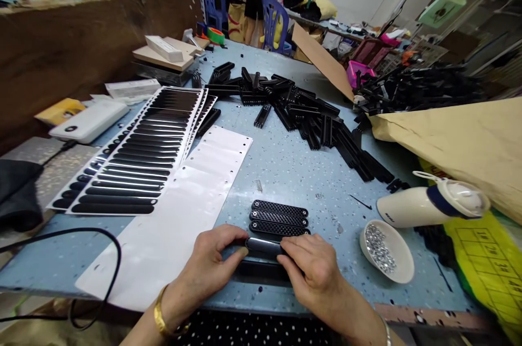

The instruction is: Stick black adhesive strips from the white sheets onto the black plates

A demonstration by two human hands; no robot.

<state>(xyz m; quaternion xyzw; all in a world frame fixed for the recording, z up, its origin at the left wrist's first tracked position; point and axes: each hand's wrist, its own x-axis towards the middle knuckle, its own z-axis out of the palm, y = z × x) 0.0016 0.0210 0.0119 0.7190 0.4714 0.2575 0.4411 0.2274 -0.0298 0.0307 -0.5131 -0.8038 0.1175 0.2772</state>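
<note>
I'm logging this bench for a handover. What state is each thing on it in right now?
Left hand: pinching the black strip's left end.
Right hand: pressing the strip's right end.
Black strip: held flat over a black bar.
Textured strips: three, laid side by side.
White bottle: lying on its side, capped.
White dish: holding small shiny pieces.
Sticker sheets: stacked, fanned.

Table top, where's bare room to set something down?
Bare table lies between the white sheet, the black pile and the bottle. It is crowded near the hands, strips and bowl.
</note>
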